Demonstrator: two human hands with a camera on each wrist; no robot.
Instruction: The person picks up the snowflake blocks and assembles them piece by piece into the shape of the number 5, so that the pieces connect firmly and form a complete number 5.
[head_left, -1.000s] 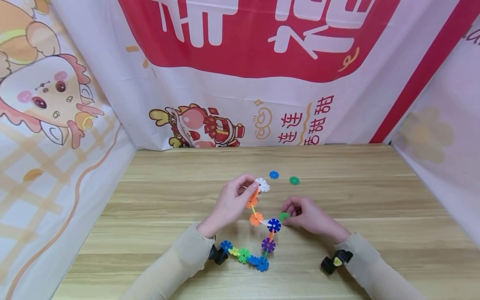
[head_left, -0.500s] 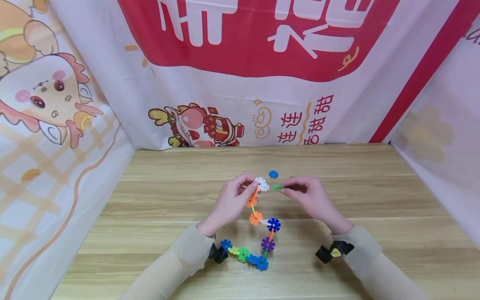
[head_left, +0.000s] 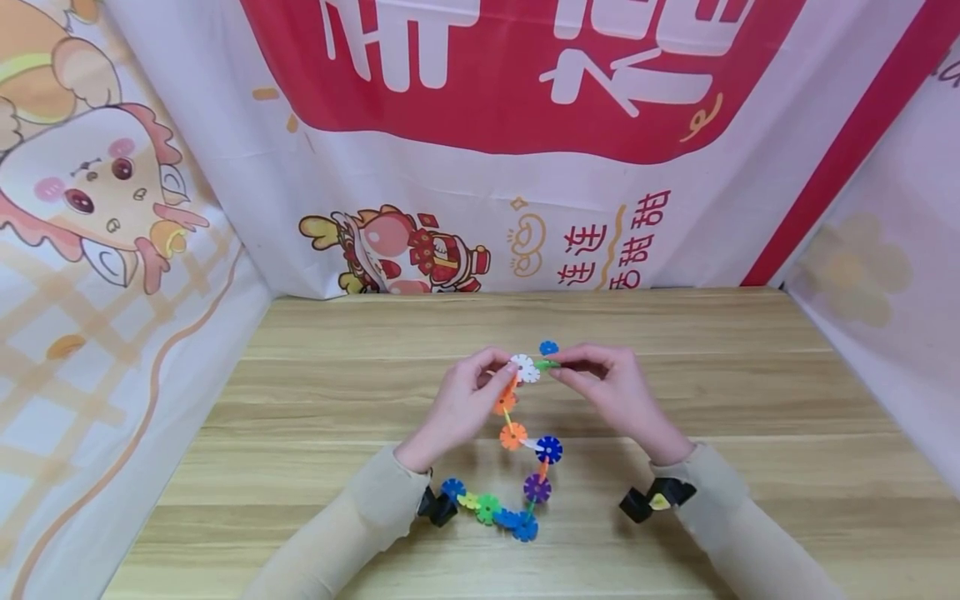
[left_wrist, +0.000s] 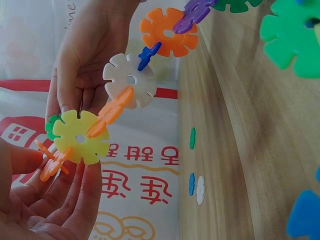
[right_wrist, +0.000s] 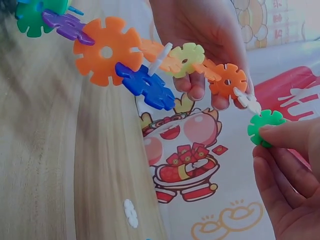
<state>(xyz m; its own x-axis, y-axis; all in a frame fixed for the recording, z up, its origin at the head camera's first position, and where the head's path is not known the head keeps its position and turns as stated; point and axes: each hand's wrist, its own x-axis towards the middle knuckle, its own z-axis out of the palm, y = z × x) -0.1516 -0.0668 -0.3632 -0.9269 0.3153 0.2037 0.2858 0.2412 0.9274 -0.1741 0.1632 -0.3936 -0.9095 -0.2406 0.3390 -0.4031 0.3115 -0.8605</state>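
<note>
My left hand (head_left: 461,404) pinches the upper end of a chain of notched plastic snowflake discs, near an orange disc (right_wrist: 228,82) and a white disc (right_wrist: 247,101). The chain runs down past a dark blue disc (head_left: 549,450) and a purple disc (head_left: 537,489), then turns left to another blue disc (head_left: 453,489). Between thumb and fingers of my right hand (head_left: 618,396) is a green disc (right_wrist: 265,127), its edge right at the white disc. In the left wrist view, a yellow disc (left_wrist: 82,137) partly covers that green one.
Loose discs lie on the wooden table (head_left: 337,400) beyond the hands: a blue disc (head_left: 549,347), a white disc (left_wrist: 200,190) and a green disc (left_wrist: 193,138). Printed cloth (head_left: 450,142) hangs along the table's back and sides.
My right hand has moved up and away from the dark blue disc, carrying the green disc to the white disc at the chain's upper end. My left hand has stayed in place.
</note>
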